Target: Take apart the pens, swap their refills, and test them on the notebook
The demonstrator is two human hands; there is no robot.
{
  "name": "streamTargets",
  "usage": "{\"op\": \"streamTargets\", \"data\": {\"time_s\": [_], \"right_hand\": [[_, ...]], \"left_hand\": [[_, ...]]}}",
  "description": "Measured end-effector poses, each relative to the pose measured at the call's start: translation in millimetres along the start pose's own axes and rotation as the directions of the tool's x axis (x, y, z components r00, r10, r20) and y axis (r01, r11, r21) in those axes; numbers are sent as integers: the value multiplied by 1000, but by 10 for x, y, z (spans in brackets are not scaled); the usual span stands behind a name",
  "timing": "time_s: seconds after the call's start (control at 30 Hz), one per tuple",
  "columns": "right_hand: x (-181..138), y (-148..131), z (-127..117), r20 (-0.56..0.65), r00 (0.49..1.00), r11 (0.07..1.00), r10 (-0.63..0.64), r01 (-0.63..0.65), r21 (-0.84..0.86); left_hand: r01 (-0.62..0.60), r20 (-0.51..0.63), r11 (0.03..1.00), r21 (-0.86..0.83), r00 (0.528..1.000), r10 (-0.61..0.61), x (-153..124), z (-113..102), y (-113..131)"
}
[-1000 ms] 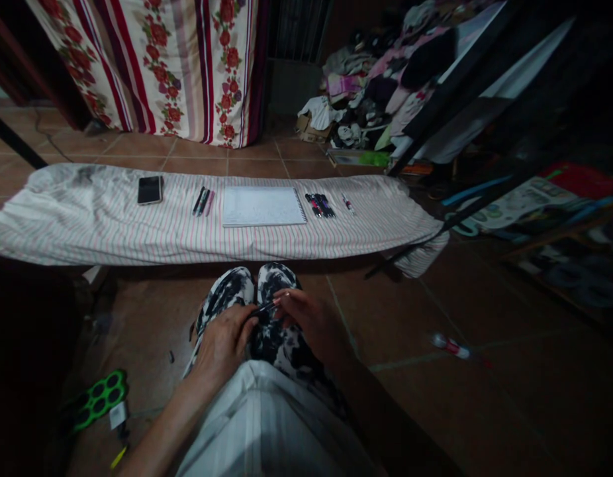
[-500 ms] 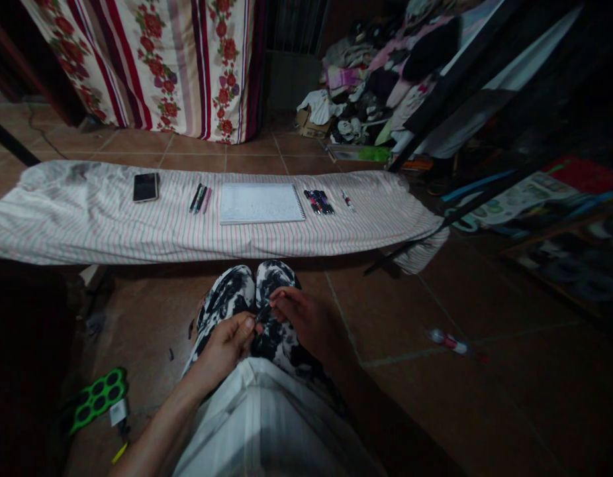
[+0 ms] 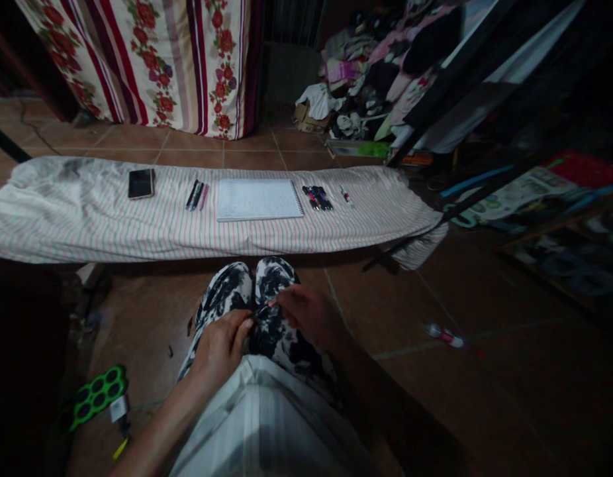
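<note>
Over my lap, my left hand is closed with thumb and fingertips pinching one end of a slim dark pen. My right hand pinches the other end, its fingertips a little higher and to the right. The pen is small and dim here, so its details do not show. On the striped cloth ahead lie a spiral notebook, several pens to its right, a single pen farther right, a few pens to its left, and a phone.
A green holder with round holes lies on the tiled floor at lower left. To the right there is a bottle on the floor. Behind the bench hang a flowered curtain and a heap of clothes.
My hands have turned slightly around the pen, and less of it shows between them. The view has shifted a little; the things on the cloth lie as before.
</note>
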State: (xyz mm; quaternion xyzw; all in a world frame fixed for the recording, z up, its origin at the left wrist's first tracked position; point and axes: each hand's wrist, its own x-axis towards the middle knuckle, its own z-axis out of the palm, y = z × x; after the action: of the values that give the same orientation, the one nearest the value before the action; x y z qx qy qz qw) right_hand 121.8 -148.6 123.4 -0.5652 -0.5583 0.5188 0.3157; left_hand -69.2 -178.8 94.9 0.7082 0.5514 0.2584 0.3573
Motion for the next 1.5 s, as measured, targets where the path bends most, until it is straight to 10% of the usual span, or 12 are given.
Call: {"op": "streamTargets", "data": {"time_s": [0.37,0.57,1.17,1.5], "right_hand": [[46,88,-16,167,965,966,-203,170,192],[85,50,-1,97,995,998,-22,17,61],[147,-18,-61,115,984,974,-136,155,-168],[176,60,-40,212,965,986,-155,137,96]], "left_hand": [[263,228,838,-477,959,-171,17,126,-125],[177,153,943,-283,979,-137,9,72,-56],[214,175,912,-349,971,-161,16,89,-174],[236,142,879,-415,971,-193,57,72,-184]]}}
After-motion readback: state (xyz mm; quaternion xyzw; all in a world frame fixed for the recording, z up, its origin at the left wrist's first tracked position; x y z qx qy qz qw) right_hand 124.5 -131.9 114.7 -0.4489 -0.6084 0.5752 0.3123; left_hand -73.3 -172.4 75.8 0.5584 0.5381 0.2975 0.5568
